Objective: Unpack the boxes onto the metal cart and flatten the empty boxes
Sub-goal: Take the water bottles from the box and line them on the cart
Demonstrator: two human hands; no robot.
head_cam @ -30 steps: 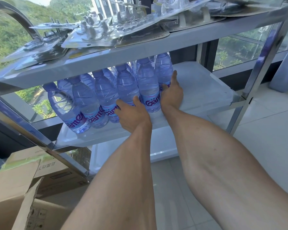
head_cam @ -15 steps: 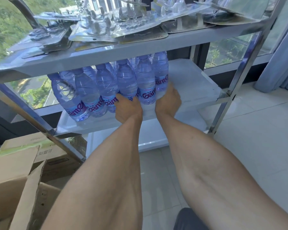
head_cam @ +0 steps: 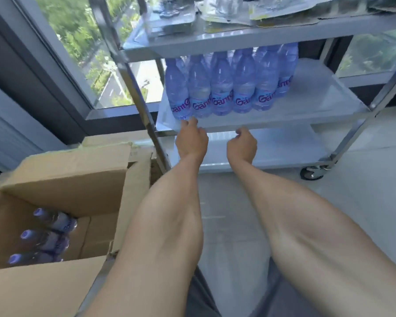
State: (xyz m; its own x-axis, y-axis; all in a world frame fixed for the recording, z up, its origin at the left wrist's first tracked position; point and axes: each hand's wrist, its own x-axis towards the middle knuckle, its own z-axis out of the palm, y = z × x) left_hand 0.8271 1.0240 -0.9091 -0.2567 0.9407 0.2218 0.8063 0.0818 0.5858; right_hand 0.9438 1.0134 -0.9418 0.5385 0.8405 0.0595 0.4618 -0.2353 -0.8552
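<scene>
Hands released from the bottle row; box not yet empty.

Both hands have withdrawn from the water bottles (head_cam: 231,88) on the metal cart (head_cam: 318,110) middle shelf. Left hand (head_cam: 191,139) and right hand (head_cam: 242,145) hover at the shelf edge, fingers loosely curled, holding nothing. The cardboard box (head_cam: 62,179), lower left, holds remaining bottles (head_cam: 48,236): unpacking continues, flattening pending.

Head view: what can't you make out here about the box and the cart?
- Box: bottle count; its flaps and the frame's left edge hide part of the inside.
- Rear bottles on the cart: front row and top shelf hide them.
- Top-shelf packaging: cut off by the upper edge.
</scene>
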